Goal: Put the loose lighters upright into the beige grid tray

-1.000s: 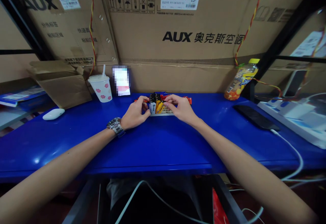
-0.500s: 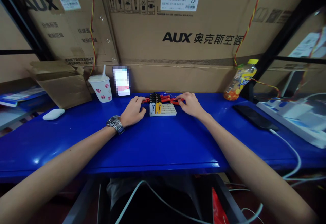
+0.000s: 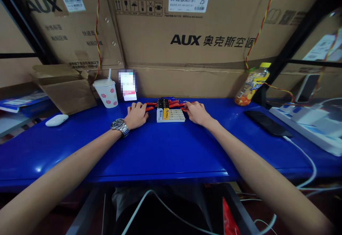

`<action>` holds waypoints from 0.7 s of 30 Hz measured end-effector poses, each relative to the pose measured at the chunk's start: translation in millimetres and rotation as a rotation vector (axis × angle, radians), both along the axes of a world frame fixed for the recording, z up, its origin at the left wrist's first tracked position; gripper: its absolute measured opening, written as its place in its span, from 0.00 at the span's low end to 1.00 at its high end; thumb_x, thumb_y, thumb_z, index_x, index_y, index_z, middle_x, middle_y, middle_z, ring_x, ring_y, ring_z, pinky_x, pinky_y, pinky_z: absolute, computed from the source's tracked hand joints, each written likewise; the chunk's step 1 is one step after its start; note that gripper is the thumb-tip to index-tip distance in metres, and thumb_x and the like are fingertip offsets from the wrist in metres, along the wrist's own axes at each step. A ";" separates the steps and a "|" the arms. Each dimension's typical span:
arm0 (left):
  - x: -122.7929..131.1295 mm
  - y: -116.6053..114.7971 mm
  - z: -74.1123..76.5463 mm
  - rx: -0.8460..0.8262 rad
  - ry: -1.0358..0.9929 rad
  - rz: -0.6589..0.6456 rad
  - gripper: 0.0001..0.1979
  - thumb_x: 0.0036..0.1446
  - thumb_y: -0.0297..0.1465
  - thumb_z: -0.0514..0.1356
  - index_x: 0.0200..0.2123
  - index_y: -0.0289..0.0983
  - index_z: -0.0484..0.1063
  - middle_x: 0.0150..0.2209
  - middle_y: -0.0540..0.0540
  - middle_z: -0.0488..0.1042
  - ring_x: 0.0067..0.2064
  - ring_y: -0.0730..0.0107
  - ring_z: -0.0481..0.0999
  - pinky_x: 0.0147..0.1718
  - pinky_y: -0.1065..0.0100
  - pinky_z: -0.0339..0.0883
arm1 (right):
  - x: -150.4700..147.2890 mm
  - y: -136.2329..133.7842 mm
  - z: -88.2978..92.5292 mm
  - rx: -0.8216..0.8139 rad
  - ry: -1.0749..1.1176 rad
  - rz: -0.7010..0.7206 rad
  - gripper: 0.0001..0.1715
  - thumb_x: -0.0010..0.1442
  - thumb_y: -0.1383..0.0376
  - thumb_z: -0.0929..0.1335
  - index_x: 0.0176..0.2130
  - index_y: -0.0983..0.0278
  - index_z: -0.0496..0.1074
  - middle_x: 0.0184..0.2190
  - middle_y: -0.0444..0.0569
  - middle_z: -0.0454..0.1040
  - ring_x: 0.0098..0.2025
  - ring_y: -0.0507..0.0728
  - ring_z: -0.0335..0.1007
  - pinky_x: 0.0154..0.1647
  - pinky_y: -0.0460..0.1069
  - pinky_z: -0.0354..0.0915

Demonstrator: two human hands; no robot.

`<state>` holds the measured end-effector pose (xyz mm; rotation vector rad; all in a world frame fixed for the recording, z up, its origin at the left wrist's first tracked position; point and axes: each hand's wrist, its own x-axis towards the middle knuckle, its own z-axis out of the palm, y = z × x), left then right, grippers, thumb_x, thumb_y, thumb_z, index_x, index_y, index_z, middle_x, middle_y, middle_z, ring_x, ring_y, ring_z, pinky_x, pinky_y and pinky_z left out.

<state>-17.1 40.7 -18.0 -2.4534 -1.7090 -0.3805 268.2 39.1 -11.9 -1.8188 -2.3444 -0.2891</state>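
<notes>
Both hands have spread apart from the tray since a second ago; then they were pinching batteries over it, now they sit to either side. White grid tray [image 3: 173,115] lies mid-table toward the back edge, on the blue table [image 3: 165,149]. Its left columns hold upright batteries [image 3: 162,108], black-topped, with one white and one yellow in front; the right cells look empty. Loose red batteries [image 3: 175,103] lie scattered just behind and beside the tray.

Left hand [image 3: 136,115], left of the tray, fingers curled down over a red battery [image 3: 149,108] at its fingertips; grip looks loosely closed, cannot tell if it actually holds it. Right hand [image 3: 196,112], just right of the tray, fingertips on red batteries by the tray's back right corner; grip half curled, nothing clearly lifted.

Handling, as a judgement: batteries are small, rigid, smooth, light, and roll easily; pinch across the barrel mid-length. Tray is light plastic and probably slides if bumped.

Further out: paper cup with straw [image 3: 106,92] and cardboard box [image 3: 66,88] toward the back left corner, white mouse [image 3: 56,120] on the left, drink bottle [image 3: 251,83] at back right, black phone [image 3: 267,122] right.
</notes>
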 end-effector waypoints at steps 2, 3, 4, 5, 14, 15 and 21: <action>0.5 -1.1 1.1 -0.015 0.001 0.019 0.21 0.62 0.37 0.48 0.52 0.32 0.68 0.50 0.30 0.67 0.50 0.42 0.64 0.45 0.47 0.60 | 1.7 2.8 -2.4 -0.007 0.005 0.009 0.18 0.66 0.66 0.58 0.50 0.72 0.67 0.43 0.65 0.74 0.45 0.66 0.65 0.43 0.56 0.58; 0.7 -1.5 1.6 -0.026 -0.004 0.028 0.20 0.62 0.37 0.47 0.50 0.32 0.68 0.49 0.31 0.67 0.49 0.43 0.65 0.45 0.48 0.60 | 2.6 4.5 -3.8 -0.017 0.006 0.021 0.18 0.66 0.65 0.59 0.50 0.72 0.68 0.44 0.66 0.73 0.45 0.65 0.66 0.44 0.56 0.58; 0.9 -1.9 2.2 -0.033 -0.009 0.043 0.20 0.63 0.38 0.46 0.50 0.32 0.68 0.48 0.31 0.68 0.49 0.44 0.66 0.44 0.49 0.61 | 3.5 6.1 -5.1 -0.026 0.008 0.034 0.18 0.66 0.65 0.59 0.49 0.72 0.69 0.45 0.66 0.72 0.45 0.64 0.66 0.45 0.55 0.58; 1.1 -2.3 2.9 -0.037 -0.011 0.066 0.21 0.64 0.38 0.46 0.50 0.31 0.67 0.47 0.31 0.69 0.48 0.44 0.67 0.44 0.50 0.61 | 4.3 7.7 -6.3 -0.035 0.011 0.043 0.18 0.66 0.64 0.59 0.47 0.72 0.70 0.45 0.66 0.72 0.45 0.63 0.66 0.46 0.55 0.58; 2.3 -7.2 8.3 -0.049 -0.057 0.211 0.19 0.63 0.40 0.52 0.45 0.28 0.65 0.38 0.29 0.73 0.39 0.47 0.74 0.33 0.60 0.62 | 10.8 9.5 -6.8 -0.002 0.232 0.039 0.12 0.60 0.66 0.64 0.44 0.67 0.68 0.39 0.60 0.72 0.41 0.62 0.68 0.43 0.55 0.61; 2.0 -7.2 9.0 -0.044 -0.119 0.191 0.17 0.62 0.38 0.53 0.45 0.29 0.64 0.35 0.33 0.73 0.35 0.52 0.74 0.31 0.61 0.61 | 10.8 8.2 -6.2 0.018 0.291 0.057 0.11 0.60 0.67 0.63 0.44 0.66 0.66 0.38 0.59 0.73 0.41 0.62 0.68 0.42 0.56 0.62; 4.4 -7.9 15.6 0.124 -0.493 0.021 0.08 0.55 0.31 0.60 0.37 0.37 0.64 0.30 0.46 0.71 0.29 0.66 0.70 0.29 0.66 0.60 | 1.7 4.8 -6.6 0.025 0.827 0.247 0.14 0.61 0.65 0.62 0.47 0.60 0.57 0.32 0.48 0.74 0.33 0.58 0.70 0.39 0.55 0.64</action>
